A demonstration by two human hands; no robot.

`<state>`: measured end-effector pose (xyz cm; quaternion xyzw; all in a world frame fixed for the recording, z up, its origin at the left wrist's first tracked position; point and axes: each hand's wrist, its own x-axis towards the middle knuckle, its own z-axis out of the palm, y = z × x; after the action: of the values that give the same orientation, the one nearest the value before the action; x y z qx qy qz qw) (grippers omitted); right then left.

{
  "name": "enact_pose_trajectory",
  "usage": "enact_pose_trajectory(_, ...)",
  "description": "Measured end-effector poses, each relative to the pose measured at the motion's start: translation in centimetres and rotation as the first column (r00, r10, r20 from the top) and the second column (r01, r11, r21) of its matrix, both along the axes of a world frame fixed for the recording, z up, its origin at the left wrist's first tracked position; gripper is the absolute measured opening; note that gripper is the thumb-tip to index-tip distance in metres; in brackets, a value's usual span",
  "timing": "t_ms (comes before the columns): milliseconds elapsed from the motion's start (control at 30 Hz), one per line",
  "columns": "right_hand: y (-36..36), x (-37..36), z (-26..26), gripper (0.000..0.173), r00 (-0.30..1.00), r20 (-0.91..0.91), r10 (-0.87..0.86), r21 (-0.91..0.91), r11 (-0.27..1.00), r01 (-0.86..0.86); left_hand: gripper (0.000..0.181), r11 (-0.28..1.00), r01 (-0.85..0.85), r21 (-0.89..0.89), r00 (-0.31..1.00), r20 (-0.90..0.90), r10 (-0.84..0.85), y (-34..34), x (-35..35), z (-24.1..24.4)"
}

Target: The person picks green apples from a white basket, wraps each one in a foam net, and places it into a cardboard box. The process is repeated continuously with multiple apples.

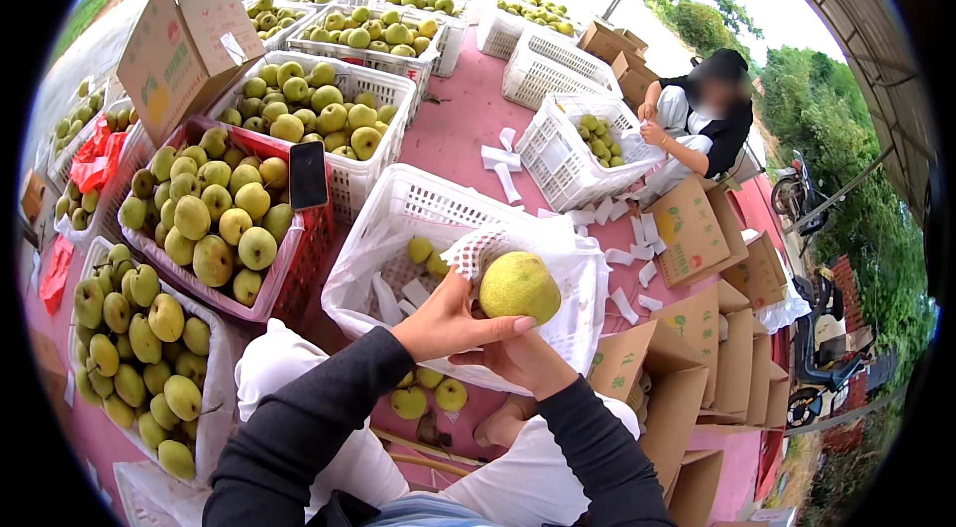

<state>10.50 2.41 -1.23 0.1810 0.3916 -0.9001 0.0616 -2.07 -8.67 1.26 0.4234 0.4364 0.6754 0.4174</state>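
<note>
A large yellow-green pear [520, 288] is held up between my two hands, over the near part of a white plastic crate [426, 187]. My left hand [457, 318] has its thumb stretched below the pear, and a white foam net sleeve [478, 250] stands out above its fingers, touching the pear's left side. From beneath, my right hand [523, 361] supports the pear, its fingers partly hidden. Inside the crate are a white liner, a few pears [420, 250] and loose white foam sleeves [387, 299]. Several pears [409, 402] lie on the floor below the crate.
Crates full of pears, one red [314, 258] with a smartphone [308, 176] on its edge, stand left and ahead. Open cardboard boxes [672, 377] line the right. White sleeves [502, 161] litter the pink floor. Another person [698, 116] sits beyond, hands at a white crate [556, 183].
</note>
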Motion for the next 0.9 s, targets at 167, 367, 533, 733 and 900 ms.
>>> enact_pose_trajectory(167, 4.0, 1.3, 0.7, 0.038, 0.976, -0.167, -0.143, 0.568, 0.795, 0.214, 0.096, 0.993, 0.068, 0.092, 0.998, -0.011, -0.067, -0.5, -0.3, -0.2)
enact_pose_trajectory(367, 4.7, 1.8, 4.3, 0.036, 0.895, -0.279, -0.349, 0.201, 0.890, 0.410, 0.109, 0.966, 0.250, 0.061, 0.942, 0.217, -0.257, -1.4, -0.4, 0.3)
enact_pose_trajectory(533, 4.6, 2.7, 1.7, 0.043, 0.892, -0.370, 0.259, 0.902, -0.130, 0.412, 0.114, 0.887, 0.458, 0.064, 0.863, 0.207, -0.461, -1.9, -0.9, -0.5)
enact_pose_trajectory(733, 2.2, 3.3, 1.2, 0.041, 0.889, -0.446, 0.100, 0.699, 0.660, 0.277, 0.114, 0.803, 0.596, 0.019, 0.774, 0.255, -0.580, -2.0, -0.4, 0.6)
enact_pose_trajectory(900, 1.9, 3.2, 2.2, 0.045, 0.885, -0.465, 0.014, 0.242, 0.964, 0.111, 0.113, 0.780, 0.626, -0.010, 0.739, 0.328, -0.588, -2.4, -0.2, 0.9)
